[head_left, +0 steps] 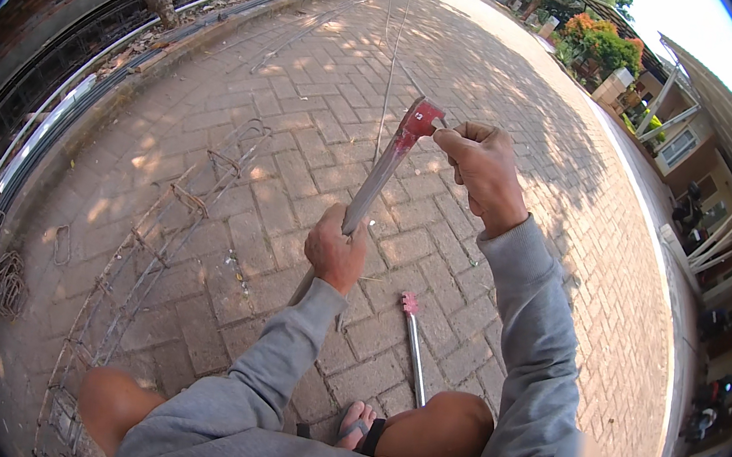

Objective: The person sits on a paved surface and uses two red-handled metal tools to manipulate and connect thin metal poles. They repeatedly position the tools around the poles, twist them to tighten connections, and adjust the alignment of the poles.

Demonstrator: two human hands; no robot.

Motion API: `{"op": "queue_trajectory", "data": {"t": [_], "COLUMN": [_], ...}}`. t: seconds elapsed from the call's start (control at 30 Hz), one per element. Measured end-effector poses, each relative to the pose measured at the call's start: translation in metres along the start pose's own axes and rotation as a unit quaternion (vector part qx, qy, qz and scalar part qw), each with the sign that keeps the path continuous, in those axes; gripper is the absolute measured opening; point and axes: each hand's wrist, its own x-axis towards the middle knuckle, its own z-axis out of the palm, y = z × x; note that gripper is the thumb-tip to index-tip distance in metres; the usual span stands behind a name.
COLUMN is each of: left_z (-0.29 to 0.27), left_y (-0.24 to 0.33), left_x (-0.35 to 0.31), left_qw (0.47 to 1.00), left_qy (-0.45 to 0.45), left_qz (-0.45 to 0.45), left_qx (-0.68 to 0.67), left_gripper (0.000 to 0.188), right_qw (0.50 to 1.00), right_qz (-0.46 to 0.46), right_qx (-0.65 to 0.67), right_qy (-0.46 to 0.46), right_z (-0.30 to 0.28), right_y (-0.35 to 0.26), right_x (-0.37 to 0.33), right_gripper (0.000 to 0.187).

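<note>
A steel bar tool with a red hooked head, which looks like a rebar bending bar (pixel 375 178), slants upward over the paving. My left hand (pixel 336 248) is closed around its handle, below the middle. My right hand (pixel 479 167) is closed in a pinch beside the red head, fingertips at its edge. Whatever lies between those fingertips is too small to make out. On the bricks in front of my foot lies a second steel bar (pixel 414 347) with a pinkish-red notched head.
Left of me a long rusty cage of bent bars (pixel 132 265) lies on the paving (pixel 302 154). Near the kerb sits a bundle of wire rings (pixel 8 285). A thin long rod (pixel 388 87) stretches away ahead. Pipes (pixel 57 126) run along the left edge.
</note>
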Motion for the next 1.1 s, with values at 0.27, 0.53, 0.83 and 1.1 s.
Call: {"op": "queue_trajectory", "data": {"t": [0.27, 0.53, 0.83, 1.1], "left_z": [0.000, 0.008, -0.005, -0.007], "left_y": [0.000, -0.018, -0.014, -0.023], "left_x": [-0.008, -0.033, -0.055, -0.069], "left_qw": [0.999, 0.998, 0.992, 0.993], "left_qy": [-0.040, -0.011, -0.047, -0.024], "left_qz": [-0.016, -0.037, -0.109, -0.114], "left_qx": [-0.008, -0.042, 0.036, 0.031], "left_gripper": [0.017, 0.014, 0.016, 0.023], "right_qw": [1.000, 1.000, 0.994, 0.996], "right_qz": [0.006, -0.029, -0.053, -0.067], "right_qx": [-0.015, -0.002, -0.095, -0.065], "right_qy": [-0.004, -0.002, -0.007, 0.003], "right_z": [0.008, 0.042, 0.060, 0.082], "right_y": [0.002, 0.030, 0.032, 0.049], "right_x": [-0.005, -0.010, -0.021, -0.030], "right_gripper": [0.023, 0.022, 0.028, 0.030]}}
